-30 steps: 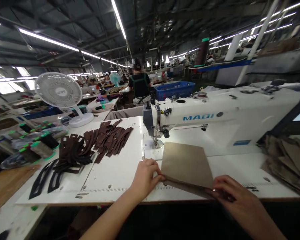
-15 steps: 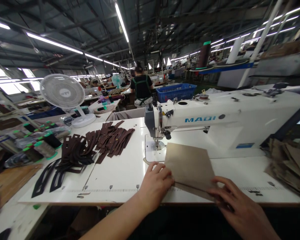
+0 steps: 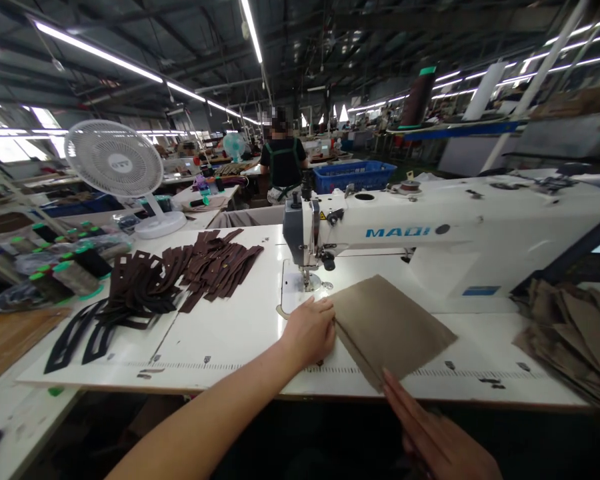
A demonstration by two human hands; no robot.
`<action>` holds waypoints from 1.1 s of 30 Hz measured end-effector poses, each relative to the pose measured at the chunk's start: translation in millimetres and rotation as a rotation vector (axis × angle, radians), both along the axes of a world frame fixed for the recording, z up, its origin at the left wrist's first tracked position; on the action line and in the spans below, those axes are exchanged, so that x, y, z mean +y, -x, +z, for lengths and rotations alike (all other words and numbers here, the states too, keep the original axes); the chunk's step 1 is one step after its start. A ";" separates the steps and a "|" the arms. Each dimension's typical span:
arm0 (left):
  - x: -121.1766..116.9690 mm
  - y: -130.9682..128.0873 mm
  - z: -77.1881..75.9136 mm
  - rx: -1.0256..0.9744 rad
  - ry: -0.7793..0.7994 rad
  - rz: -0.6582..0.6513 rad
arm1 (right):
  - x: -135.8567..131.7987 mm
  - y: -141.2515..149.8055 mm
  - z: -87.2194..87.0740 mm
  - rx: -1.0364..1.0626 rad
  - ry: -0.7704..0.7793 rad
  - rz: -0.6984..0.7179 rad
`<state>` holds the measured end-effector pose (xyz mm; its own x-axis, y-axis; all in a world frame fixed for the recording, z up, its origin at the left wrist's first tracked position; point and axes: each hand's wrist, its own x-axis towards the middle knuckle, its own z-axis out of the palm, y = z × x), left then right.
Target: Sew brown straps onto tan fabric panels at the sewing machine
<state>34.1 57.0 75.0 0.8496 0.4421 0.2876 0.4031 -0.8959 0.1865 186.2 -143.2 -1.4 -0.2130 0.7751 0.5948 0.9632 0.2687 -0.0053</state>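
While a fan [image 3: 114,167] turns its face toward the room, a person's left hand [image 3: 310,331] lies palm-down on the white counter [image 3: 230,333], its fingers [image 3: 325,308] held close together and pushed against the left edge of a flat tan fabric piece [image 3: 390,327], apparently to keep that edge square. It rests just in front of the needle [image 3: 307,280] of an industrial sewing machine [image 3: 430,233] lettered "MAQI" in blue (the only writing that reads clearly; a small yellow warning sticker near the head and a blue tag on the base are too small to make out). At the near edge, the right hand [image 3: 430,433] reaches up from below the counter, fingers straight and together, their tips touching the fabric's near corner and pinching nothing. The piece sits at an angle, one corner near the presser foot and the near corner over the printed ruler scale [image 3: 260,367] along the counter's front. Dark brown cut straps [image 3: 180,280] are fanned out well to the left, within reach of that hand, and more tan pieces [image 3: 570,333] are stacked at the right. Green-capped thread cones [image 3: 65,273] crowd the far left. Beyond, a co-worker in a dark top [image 3: 283,163] stands beside a blue crate [image 3: 355,177].
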 end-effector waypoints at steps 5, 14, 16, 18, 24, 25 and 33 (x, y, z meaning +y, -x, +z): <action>2.7 -21.0 0.1 0.007 0.050 0.102 | -3.0 5.8 -9.1 -0.026 0.012 -0.059; -3.0 -22.9 9.4 0.156 0.066 0.103 | -1.2 -13.1 8.5 0.082 0.083 0.079; -7.7 -21.7 12.8 0.216 0.052 0.117 | 4.2 -21.4 14.9 0.124 0.052 0.054; -12.8 -21.4 15.3 0.281 0.043 0.135 | 10.7 -28.3 19.8 0.145 0.031 0.032; -23.6 -22.4 14.5 0.381 0.112 0.132 | 16.6 -33.3 25.6 0.061 0.071 0.067; -24.1 -22.5 13.9 0.390 0.121 0.127 | 16.2 -33.3 25.6 0.058 0.085 0.063; -14.4 -15.0 13.4 0.434 0.168 0.064 | 44.7 -24.1 32.9 0.109 0.180 0.228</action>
